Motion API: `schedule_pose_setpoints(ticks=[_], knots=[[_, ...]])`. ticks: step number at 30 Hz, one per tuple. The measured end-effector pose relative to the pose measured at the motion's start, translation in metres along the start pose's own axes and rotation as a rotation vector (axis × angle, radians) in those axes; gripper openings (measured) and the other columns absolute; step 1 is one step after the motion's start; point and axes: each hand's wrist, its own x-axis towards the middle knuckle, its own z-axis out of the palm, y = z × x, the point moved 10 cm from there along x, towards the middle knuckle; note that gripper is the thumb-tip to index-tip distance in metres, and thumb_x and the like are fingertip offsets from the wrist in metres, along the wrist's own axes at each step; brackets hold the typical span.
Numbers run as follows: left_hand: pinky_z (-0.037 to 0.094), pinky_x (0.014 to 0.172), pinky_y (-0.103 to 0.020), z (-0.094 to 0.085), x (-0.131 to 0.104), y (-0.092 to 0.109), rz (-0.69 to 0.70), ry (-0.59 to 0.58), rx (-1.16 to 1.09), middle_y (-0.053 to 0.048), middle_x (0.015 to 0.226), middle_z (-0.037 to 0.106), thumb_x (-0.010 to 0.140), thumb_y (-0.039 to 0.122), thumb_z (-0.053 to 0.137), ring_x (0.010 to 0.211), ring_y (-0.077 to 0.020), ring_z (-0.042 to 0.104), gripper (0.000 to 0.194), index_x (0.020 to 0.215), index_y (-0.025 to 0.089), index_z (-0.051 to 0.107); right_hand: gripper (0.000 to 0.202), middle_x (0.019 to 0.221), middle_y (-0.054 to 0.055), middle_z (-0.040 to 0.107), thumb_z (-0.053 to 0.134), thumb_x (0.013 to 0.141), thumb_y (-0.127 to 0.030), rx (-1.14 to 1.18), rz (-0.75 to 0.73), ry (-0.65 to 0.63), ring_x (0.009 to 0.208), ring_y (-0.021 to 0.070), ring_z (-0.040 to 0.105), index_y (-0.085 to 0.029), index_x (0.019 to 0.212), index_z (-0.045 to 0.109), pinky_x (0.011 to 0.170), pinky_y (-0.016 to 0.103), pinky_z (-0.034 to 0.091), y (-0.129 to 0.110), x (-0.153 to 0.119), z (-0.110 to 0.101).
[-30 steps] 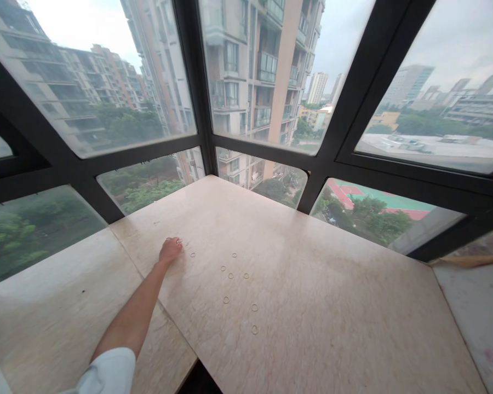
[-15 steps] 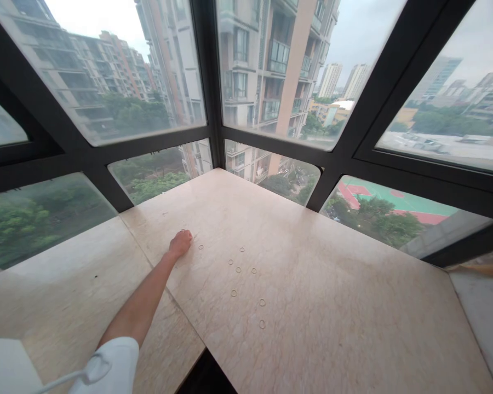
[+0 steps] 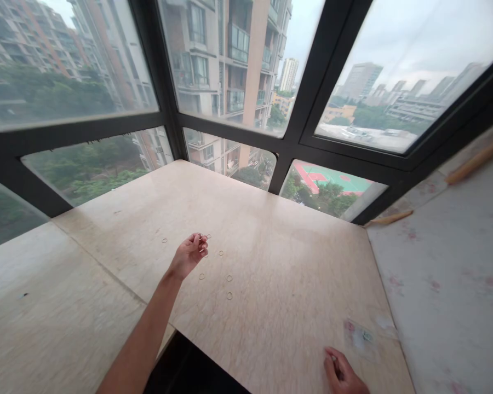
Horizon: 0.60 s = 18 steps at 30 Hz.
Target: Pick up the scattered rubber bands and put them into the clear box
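My left hand [image 3: 189, 256] is raised over the pale stone surface with its fingers pinched on a small thin ring [image 3: 200, 236]. Several similar rings lie flat around it: one to its left [image 3: 164, 241], one to its right [image 3: 221, 253], and others nearer me, such as this one [image 3: 229, 296]. At the lower right, my right hand [image 3: 342, 372] has its fingers curled together; whatever may be inside them cannot be made out. Just beyond it lies a clear plastic bag [image 3: 359, 336] with small printed marks.
Dark-framed windows [image 3: 290, 148] border the far side of the stone surface [image 3: 304, 262]. A flower-patterned wall [image 3: 443, 273] stands on the right. A dark gap [image 3: 189, 366] opens at the near edge. A small dark speck [image 3: 23, 295] lies at the left.
The view has turned to the right. My left hand has moved right and nearer, among the rings. My right hand and the plastic bag have come into view.
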Motion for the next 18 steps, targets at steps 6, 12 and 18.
schedule_pose_setpoints(ticks=[6, 12, 18], knots=[[0.045, 0.066, -0.020, 0.120, -0.025, -0.067, -0.220, -0.232, -0.553, -0.001, 0.096, 0.054, 0.078, 0.008, 0.061, 0.077, -0.0081, 0.054, 0.014, 0.084, 0.019, 0.055, 0.048, 0.073, 0.008, 0.073, 0.041, 0.079, -0.056, 0.023, -0.127, 0.075, 0.061, 0.0224, 0.068, -0.020, 0.085, 0.073, 0.053, 0.026, 0.048, -0.023, -0.002, -0.010], [0.044, 0.067, -0.021, 0.195, -0.054, -0.133, -0.381, -0.304, -0.509, -0.002, 0.099, 0.053, 0.077, 0.012, 0.062, 0.077, -0.0090, 0.053, 0.011, 0.083, 0.020, 0.056, 0.043, 0.076, 0.008, 0.073, 0.040, 0.087, -0.048, 0.081, -0.173, 0.052, 0.063, 0.0196, 0.068, -0.018, 0.088, 0.071, 0.058, 0.025, 0.047, -0.038, -0.005, -0.014], [0.040, 0.064, -0.025, 0.237, -0.086, -0.228, -0.517, -0.366, -0.129, -0.006, 0.099, 0.052, 0.077, 0.030, 0.067, 0.073, -0.0113, 0.049, 0.021, 0.078, 0.017, 0.051, 0.034, 0.074, 0.004, 0.071, 0.041, 0.087, -0.037, 0.146, -0.161, 0.045, 0.061, 0.0165, 0.066, -0.019, 0.090, 0.070, 0.060, 0.023, 0.044, -0.044, -0.006, -0.020]])
